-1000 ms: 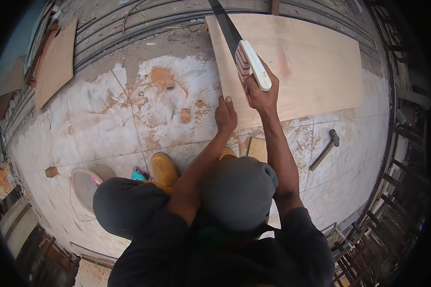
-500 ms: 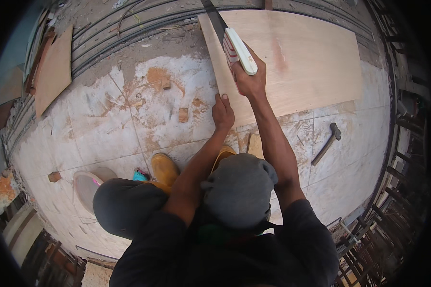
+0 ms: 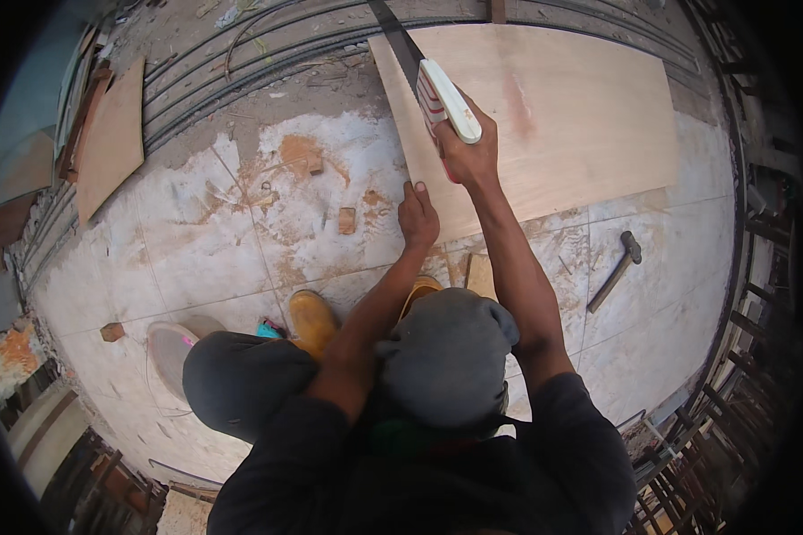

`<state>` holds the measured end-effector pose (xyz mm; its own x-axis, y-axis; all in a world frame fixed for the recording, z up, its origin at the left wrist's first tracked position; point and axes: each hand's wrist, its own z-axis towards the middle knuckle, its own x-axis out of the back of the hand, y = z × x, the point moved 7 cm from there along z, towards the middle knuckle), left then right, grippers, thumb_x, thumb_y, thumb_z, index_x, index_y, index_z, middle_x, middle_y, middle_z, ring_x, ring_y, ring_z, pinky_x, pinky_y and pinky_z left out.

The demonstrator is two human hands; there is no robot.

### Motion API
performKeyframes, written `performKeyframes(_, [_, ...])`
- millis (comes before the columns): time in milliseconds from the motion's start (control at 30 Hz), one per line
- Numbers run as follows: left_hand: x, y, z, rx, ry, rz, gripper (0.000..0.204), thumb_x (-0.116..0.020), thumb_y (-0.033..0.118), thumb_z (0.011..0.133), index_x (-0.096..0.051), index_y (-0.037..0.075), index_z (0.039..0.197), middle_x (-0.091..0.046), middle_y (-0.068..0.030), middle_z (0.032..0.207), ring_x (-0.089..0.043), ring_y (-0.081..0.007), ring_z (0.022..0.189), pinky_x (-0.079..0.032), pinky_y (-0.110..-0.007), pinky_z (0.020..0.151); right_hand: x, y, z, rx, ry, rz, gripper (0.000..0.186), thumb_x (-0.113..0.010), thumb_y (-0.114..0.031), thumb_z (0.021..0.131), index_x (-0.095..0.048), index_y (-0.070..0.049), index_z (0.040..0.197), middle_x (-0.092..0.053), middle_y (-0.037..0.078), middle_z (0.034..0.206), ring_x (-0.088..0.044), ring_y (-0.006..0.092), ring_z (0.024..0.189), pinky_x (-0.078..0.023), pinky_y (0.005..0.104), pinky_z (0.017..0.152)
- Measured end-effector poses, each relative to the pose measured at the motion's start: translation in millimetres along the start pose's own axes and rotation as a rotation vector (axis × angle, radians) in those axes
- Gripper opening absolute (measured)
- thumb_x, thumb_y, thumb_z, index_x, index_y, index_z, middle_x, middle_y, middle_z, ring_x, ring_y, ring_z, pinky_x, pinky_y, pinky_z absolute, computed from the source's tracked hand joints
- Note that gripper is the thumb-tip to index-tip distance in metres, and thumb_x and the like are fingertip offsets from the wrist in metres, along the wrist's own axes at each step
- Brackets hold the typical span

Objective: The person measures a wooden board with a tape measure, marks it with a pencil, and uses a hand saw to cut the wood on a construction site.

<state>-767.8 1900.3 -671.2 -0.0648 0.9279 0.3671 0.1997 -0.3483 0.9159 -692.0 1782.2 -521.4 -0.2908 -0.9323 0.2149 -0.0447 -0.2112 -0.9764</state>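
My right hand [image 3: 469, 153] is wrapped round the white handle of a hand saw [image 3: 451, 100]. The saw's dark blade stretches up and left, lying across the left part of a pale plywood sheet [image 3: 589, 116]. Whether the teeth are biting into the wood I cannot tell. At the sheet's near left edge my left hand [image 3: 418, 216] is closed on the plywood, thumb on top and the other fingers partly hidden.
A hammer [image 3: 616, 270] lies on the tiles to the right. Small wood blocks [image 3: 346, 220] sit at left, near my yellow boot [image 3: 312, 321]. Long steel bars [image 3: 268, 67] run behind the sheet. A round pale container [image 3: 171, 357] stands beside my knee, and another board [image 3: 111, 143] leans far left.
The whole view has shifted slightly, so the surroundings appear a little lower and to the right. Both hands keep their grips, and the saw stays at nearly the same place on the plywood.
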Motion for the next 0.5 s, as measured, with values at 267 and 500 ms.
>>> performKeyframes(267, [-2.3, -4.0, 1.1, 0.020, -0.013, -0.032, 0.039, -0.033, 0.033, 0.105, -0.049, -0.002, 0.100, -0.061, -0.0293, 0.074, -0.058, -0.0510, 0.072, -0.041, -0.058, 0.066, 56.3, -16.4, -110.1, -0.138, -0.063, -0.016, 0.061, -0.053, 0.006, 0.076, -0.050, 0.006, 0.137, -0.065, 0.014, 0.106, -0.059, 0.0171, 0.093, -0.046, 0.0290, 0.084])
performKeyframes(500, [0.2, 2.9, -0.2, -0.035, -0.005, 0.089, 0.039, -0.033, 0.034, 0.105, -0.048, -0.002, 0.101, -0.061, -0.0300, 0.076, -0.057, -0.0525, 0.073, -0.040, -0.059, 0.067, 8.4, 14.2, 2.7, -0.002, -0.014, 0.051, 0.056, -0.057, 0.002, 0.076, -0.055, 0.002, 0.133, -0.061, 0.004, 0.075, -0.054, 0.0084, 0.064, -0.045, 0.0249, 0.059])
